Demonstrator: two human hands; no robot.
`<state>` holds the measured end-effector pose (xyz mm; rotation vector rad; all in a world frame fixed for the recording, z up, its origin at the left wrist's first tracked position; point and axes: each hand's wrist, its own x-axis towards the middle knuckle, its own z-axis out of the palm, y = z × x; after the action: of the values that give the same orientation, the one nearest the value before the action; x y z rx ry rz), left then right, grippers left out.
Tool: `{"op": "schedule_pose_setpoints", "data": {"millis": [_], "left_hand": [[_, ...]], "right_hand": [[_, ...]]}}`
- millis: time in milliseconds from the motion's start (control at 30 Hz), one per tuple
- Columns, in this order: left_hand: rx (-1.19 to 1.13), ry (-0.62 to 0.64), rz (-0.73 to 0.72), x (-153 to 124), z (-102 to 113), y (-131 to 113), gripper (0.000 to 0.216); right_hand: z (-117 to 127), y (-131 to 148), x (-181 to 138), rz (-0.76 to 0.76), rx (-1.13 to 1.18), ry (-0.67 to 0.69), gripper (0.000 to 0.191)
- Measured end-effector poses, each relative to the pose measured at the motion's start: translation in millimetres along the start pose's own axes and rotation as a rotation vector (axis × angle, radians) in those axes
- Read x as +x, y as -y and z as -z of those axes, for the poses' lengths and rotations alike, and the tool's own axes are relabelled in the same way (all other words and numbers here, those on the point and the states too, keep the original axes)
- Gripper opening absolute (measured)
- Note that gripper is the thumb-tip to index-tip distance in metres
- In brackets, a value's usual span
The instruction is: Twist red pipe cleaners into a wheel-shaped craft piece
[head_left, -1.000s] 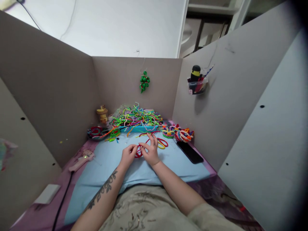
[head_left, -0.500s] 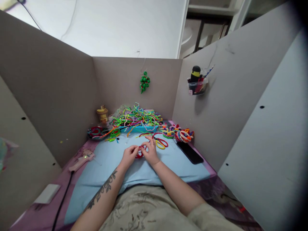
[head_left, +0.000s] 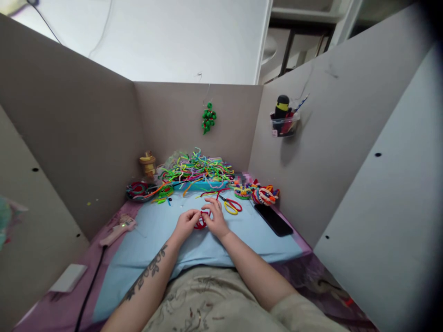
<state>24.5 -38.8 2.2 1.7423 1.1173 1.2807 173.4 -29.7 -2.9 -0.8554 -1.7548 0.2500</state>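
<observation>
Close together over the blue cloth, both hands grip a red pipe cleaner piece (head_left: 200,225) bent into a rounded, looped shape. My left hand (head_left: 188,222) pinches its upper left side with thumb and forefinger. On its right side, my right hand (head_left: 216,218) is closed with the thumb and a finger, the other fingers raised. A loose red strand sticks up past the right fingers. Scissors (head_left: 232,206) with red and yellow handles lie just beyond the right hand. The fingers partly hide the looped piece.
A blue tray (head_left: 199,185) heaped with colourful pipe cleaners stands at the back. Finished woven pieces (head_left: 265,194) and a black phone (head_left: 273,220) lie right. A pink glue gun (head_left: 118,230) with a cord is left. Grey panels (head_left: 194,110) enclose the table.
The right hand's raised fingers have shifted slightly left and down, and the red strand now shows upright beside them. Both hands keep hold of the red piece.
</observation>
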Motion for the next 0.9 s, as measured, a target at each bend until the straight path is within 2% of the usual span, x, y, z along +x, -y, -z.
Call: {"op": "schedule_pose_setpoints", "data": {"millis": [133,533,900], "left_hand": [[0.012,0.015,-0.011,0.3,-0.2,1.9,0.029],[0.099,0.035,-0.060,-1.7,0.7,-2.3,0.029],[0.113,0.006,-0.073,-1.4,-0.3,3.5,0.027]], "right_hand": [[-0.8,-1.5,-1.1,0.019,-0.020,0.051,0.021],[0.4,1.1,-1.7,0.011,-0.156,0.024,0.016],[0.6,0.4,-3.1,0.095,-0.233,0.016,0.016]]}}
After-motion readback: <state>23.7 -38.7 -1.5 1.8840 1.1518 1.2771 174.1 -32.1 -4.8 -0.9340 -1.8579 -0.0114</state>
